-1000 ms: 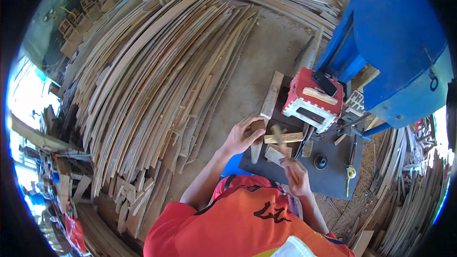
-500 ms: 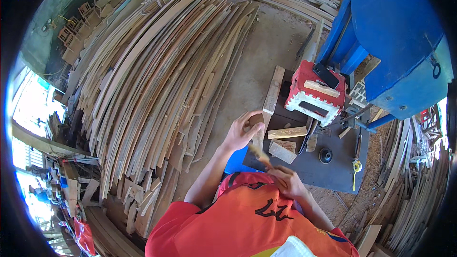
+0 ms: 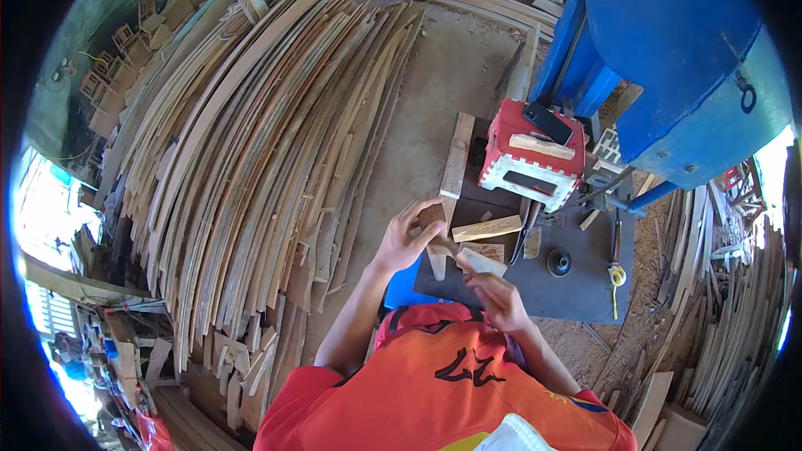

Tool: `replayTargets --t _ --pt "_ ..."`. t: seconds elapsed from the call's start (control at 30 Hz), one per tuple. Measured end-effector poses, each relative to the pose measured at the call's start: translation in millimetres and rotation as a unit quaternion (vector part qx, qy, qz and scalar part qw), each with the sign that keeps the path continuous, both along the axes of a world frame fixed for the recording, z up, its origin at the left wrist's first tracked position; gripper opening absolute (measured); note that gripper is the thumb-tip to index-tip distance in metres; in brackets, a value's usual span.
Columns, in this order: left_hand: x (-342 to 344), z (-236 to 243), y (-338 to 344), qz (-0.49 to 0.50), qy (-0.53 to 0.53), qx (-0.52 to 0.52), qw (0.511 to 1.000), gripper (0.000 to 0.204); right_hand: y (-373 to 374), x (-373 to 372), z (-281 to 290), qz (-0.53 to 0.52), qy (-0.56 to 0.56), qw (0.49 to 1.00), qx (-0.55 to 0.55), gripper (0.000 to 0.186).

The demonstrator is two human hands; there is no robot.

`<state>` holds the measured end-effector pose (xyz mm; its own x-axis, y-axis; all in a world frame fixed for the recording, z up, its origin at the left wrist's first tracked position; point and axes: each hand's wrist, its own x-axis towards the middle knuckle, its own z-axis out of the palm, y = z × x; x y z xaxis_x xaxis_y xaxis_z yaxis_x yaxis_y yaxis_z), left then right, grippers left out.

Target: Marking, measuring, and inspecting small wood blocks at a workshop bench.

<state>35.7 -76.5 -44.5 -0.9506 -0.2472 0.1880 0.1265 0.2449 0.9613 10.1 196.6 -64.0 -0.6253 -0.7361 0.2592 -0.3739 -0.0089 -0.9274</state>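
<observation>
My left hand [image 3: 401, 242] curls its fingers and thumb around a small brown wooden block [image 3: 432, 216], held just above the near left edge of a dark tabletop [image 3: 576, 294]. Gripped in my right hand [image 3: 499, 299], close to my shirt, is a slim brown stick-like tool [image 3: 459, 258]; its far end reaches the block beside my left thumb. Its exact kind is too small to make out. Just beyond my hands lie a light wooden offcut [image 3: 487, 228] and a paler block [image 3: 482, 262].
A red and white step stool [image 3: 521, 181] carries a black phone [image 3: 549, 123]. Right of the offcuts sit a round black part [image 3: 559, 262] and a yellow tape measure [image 3: 617, 275]. A large blue machine [image 3: 668, 58] stands far right. Long boards [image 3: 276, 150] fill the left floor.
My right hand has moved up and away from my shirt, bringing the tool to the block. My left hand keeps its grip. The whole view has shifted slightly.
</observation>
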Motion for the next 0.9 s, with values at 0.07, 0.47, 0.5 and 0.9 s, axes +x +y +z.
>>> replayTargets --t 0.07,0.47,0.5,0.9 --pt "-2.3 -0.9 -0.2 0.018 0.014 -0.028 0.999 0.044 3.4 -0.7 4.6 -0.024 -0.028 0.999 0.021 0.020" --pt "6.6 -4.5 -10.8 0.009 -0.016 0.016 1.000 0.047 12.6 -4.2 3.6 -0.007 -0.024 0.999 0.044 0.019" --pt "5.5 -4.7 -10.3 0.003 -0.015 0.017 1.000 0.047 12.1 -3.2 3.6 0.082 0.003 0.994 0.071 0.021" --pt "-3.0 -4.8 -10.2 0.026 0.006 -0.021 0.999 0.041 10.8 -6.3 -8.0 0.132 0.004 0.990 0.057 0.023"
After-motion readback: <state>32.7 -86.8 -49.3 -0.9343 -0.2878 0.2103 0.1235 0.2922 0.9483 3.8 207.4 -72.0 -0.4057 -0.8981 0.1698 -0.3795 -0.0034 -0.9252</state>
